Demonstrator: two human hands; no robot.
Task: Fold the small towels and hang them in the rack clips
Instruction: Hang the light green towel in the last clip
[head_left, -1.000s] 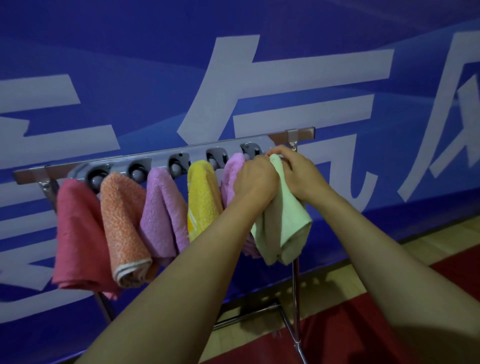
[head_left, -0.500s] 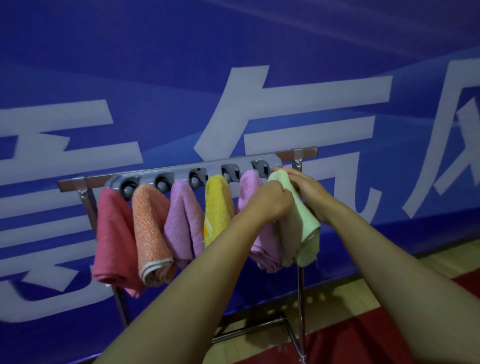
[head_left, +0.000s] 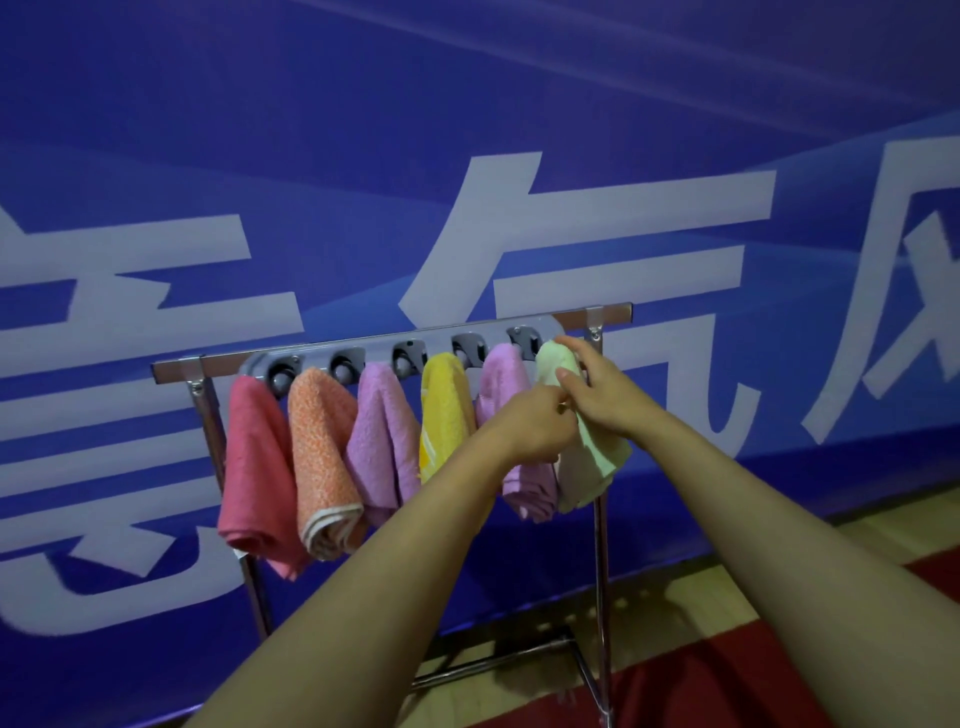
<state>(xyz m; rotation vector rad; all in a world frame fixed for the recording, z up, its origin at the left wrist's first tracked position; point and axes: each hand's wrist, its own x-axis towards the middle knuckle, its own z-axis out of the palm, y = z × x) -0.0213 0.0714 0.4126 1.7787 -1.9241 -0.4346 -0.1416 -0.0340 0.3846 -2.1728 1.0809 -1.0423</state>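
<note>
A grey clip rail (head_left: 374, 351) runs along the top bar of a metal rack. Folded towels hang from it: pink (head_left: 254, 467), orange (head_left: 322, 457), lilac (head_left: 382, 436), yellow (head_left: 447, 410) and a second lilac one (head_left: 524, 483). At the rail's right end hangs a pale green towel (head_left: 592, 467). My right hand (head_left: 597, 389) grips its upper part just below the last clip. My left hand (head_left: 535, 423) is curled against the green towel's left side, beside the right hand; whether it holds cloth is hidden.
The rack's chrome legs (head_left: 601, 571) and base bar (head_left: 493, 665) stand on a wooden and red floor (head_left: 727, 670). A blue banner wall (head_left: 467, 156) with large white lettering rises right behind the rack.
The view has pulled back and the rack now sits lower and smaller in the frame. Both hands stay on the green towel, whose top has come up to the last clip.
</note>
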